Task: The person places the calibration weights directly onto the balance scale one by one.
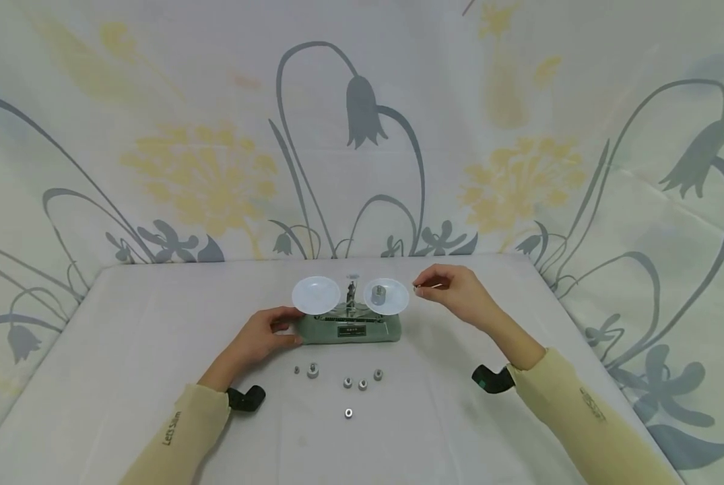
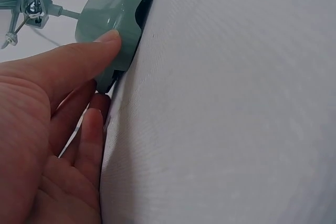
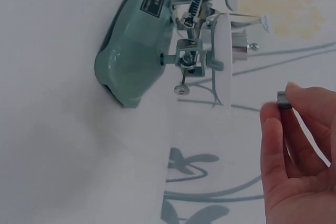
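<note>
A green balance scale stands on the white cloth, with two white pans. On its right pan sits a large metal weight; the left pan bears nothing. My left hand grips the left end of the scale's base, its thumb lying on the green casing in the left wrist view. Just right of the right pan, my right hand pinches a small metal weight between thumb and fingertips, apart from the pan.
In front of the scale, several metal weights stand on the cloth, among them a larger one, a tiny one and one nearest me. A flower-printed curtain rises behind the table.
</note>
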{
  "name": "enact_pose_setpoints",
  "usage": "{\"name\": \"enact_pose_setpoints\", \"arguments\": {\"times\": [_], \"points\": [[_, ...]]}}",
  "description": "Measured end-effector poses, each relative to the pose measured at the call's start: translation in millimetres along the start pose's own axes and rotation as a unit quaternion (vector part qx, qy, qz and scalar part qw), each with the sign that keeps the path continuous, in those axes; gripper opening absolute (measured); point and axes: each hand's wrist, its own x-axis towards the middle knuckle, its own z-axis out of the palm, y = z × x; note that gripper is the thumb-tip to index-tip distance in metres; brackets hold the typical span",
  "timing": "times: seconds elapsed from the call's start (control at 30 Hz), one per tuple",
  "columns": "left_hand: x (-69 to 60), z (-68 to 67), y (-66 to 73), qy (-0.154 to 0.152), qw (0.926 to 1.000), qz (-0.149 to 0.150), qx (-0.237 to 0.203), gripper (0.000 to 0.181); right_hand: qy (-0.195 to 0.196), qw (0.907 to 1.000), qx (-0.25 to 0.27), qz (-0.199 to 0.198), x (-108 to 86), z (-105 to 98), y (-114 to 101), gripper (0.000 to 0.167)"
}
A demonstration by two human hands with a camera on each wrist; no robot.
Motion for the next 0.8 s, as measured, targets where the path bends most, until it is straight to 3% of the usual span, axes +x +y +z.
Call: {"name": "enact_pose_setpoints", "arguments": {"times": [0.8], "points": [[-0.7,-0.1,0.5,-0.005,0.9998,0.008,-0.019,0.052,-0.061,0.9965,-0.037,-0.045,36.4,8,-6,0.008]]}}
